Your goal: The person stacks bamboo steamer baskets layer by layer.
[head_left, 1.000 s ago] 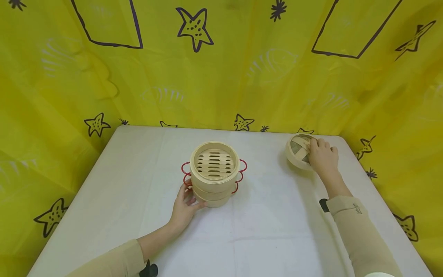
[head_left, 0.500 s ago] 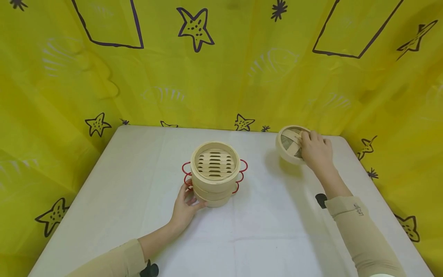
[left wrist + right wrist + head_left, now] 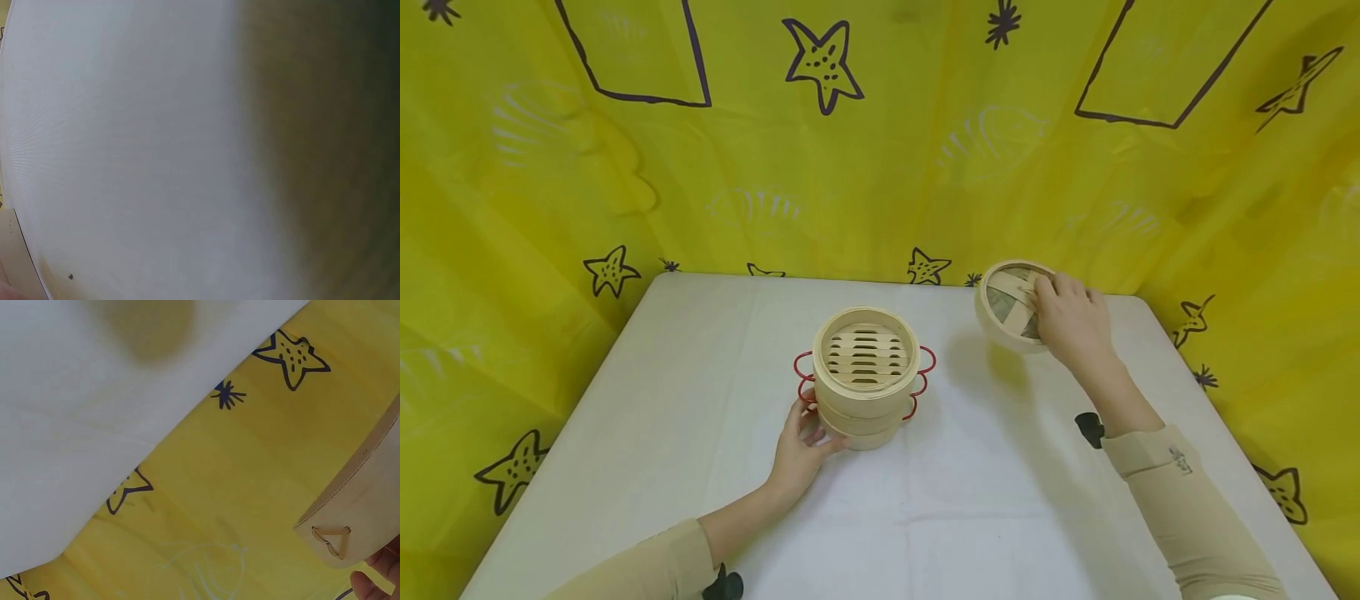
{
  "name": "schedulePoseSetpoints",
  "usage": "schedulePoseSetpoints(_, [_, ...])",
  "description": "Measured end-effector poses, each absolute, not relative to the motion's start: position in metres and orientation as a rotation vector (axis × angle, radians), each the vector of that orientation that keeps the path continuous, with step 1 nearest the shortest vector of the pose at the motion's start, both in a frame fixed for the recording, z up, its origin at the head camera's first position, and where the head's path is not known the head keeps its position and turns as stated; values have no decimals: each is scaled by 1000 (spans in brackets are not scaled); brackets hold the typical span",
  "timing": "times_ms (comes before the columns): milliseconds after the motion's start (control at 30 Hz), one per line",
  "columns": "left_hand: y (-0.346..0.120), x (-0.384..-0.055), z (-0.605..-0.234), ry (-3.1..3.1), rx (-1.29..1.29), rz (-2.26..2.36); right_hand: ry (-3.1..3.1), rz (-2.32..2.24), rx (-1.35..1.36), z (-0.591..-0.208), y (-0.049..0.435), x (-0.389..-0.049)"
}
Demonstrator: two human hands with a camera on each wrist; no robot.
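A round bamboo steamer of stacked tiers stands mid-table, its slatted top tier uncovered and red loop handles on both sides. My left hand holds its lower left side, thumb across the front and fingers behind by the red loops. Off to the right, my right hand grips the woven bamboo steamer lid by its top. The lid is held tilted above the table, with its shadow below. In the right wrist view, the lid's stitched side band shows beside some fingertips. The left wrist view shows neither the steamer nor fingers clearly.
A white-covered table lies under everything. Behind it and at both sides hangs a yellow curtain with dark star drawings, close to the table's back edge. A blurred brownish shape fills the right of the left wrist view.
My right hand has lifted the lid and carried it leftward, closer to the steamer. The left hand and the steamer have stayed in place.
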State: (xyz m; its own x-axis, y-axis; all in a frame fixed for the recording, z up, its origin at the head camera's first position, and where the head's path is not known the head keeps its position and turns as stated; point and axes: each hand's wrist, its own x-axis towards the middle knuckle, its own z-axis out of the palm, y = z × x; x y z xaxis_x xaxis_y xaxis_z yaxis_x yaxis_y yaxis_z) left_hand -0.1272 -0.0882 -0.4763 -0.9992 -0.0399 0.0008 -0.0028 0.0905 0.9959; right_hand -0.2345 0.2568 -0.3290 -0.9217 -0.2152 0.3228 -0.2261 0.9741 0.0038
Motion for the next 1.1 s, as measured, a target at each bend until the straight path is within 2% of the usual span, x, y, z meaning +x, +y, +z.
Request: schedulePoseSetpoints(1100, [-87, -125, -473, -2298, 37, -2063, -2570, -18, 646, -299, 196, -205])
